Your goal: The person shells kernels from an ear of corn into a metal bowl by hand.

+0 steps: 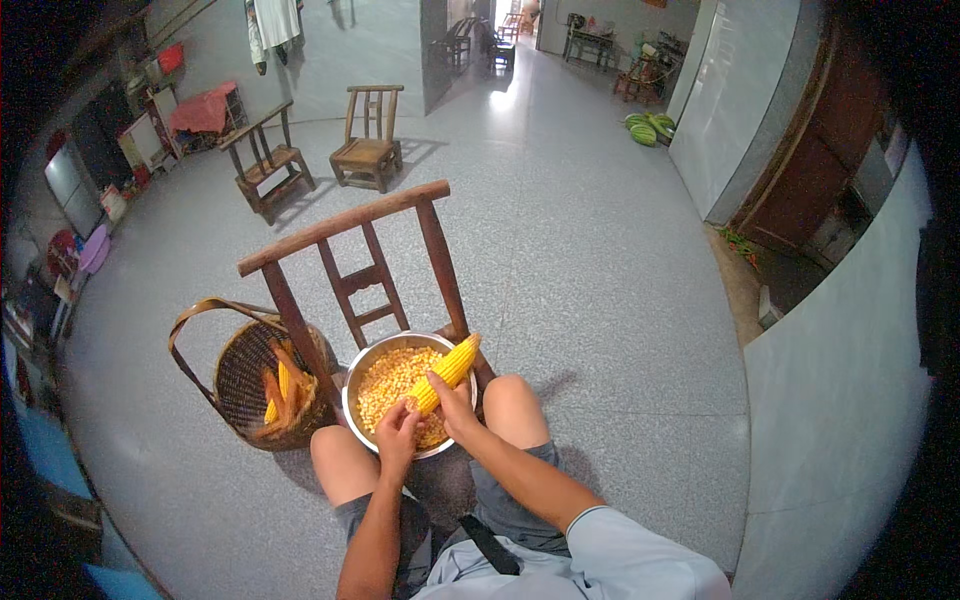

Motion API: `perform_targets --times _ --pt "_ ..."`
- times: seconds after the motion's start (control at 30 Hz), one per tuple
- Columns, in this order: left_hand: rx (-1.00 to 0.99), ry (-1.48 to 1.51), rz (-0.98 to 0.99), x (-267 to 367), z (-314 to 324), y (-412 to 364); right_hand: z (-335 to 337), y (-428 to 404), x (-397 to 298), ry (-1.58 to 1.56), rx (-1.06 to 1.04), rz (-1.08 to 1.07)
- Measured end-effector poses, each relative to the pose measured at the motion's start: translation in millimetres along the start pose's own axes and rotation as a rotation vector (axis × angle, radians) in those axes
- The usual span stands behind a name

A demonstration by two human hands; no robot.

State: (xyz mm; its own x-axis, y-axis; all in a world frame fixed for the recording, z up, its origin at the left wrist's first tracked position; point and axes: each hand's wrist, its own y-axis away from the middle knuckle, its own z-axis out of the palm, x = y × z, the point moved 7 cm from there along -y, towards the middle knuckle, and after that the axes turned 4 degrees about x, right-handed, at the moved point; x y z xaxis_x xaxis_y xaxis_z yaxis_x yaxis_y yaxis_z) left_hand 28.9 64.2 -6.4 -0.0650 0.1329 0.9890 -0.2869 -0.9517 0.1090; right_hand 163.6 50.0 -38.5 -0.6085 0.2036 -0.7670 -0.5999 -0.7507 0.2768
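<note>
My right hand (454,409) is wrapped around a yellow ear of corn (459,361), its thumb lying along the kernels. The ear tilts up to the right over a metal bowl (350,409). At the ear's lower end, the bent fingers of my left hand (397,435) pinch against it; their tips partly hide that end. Loose corn kernels (386,379) fill much of the bowl, which rests on the seat of a wooden chair (345,229) between my knees. A woven basket (236,375) left of the chair holds several ears with dry husks (283,382).
Two low wooden chairs (274,165) (367,154) stand farther off to the left. Several watermelons (643,134) lie by the right wall. A purple basin (94,249) leans at the left edge. A brown door (817,157) is at the right.
</note>
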Motion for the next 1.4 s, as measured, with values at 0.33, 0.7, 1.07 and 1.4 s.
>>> perform_targets --times 0.33,0.7,1.07,1.4 --pt "0.095 -0.422 0.323 21.3 4.9 7.6 6.9 7.8 -4.6 0.011 0.012 0.011" --pt "0.145 -0.246 0.122 0.7 -6.1 2.8 2.7 5.9 2.3 0.151 0.022 -0.072" --pt "0.046 -0.034 -0.039 -12.1 -4.1 2.8 8.5 17.0 -11.2 0.128 0.051 -0.107" --pt "0.040 -0.206 0.038 -9.1 -2.6 0.2 4.6 10.8 -10.4 0.130 0.063 -0.150"
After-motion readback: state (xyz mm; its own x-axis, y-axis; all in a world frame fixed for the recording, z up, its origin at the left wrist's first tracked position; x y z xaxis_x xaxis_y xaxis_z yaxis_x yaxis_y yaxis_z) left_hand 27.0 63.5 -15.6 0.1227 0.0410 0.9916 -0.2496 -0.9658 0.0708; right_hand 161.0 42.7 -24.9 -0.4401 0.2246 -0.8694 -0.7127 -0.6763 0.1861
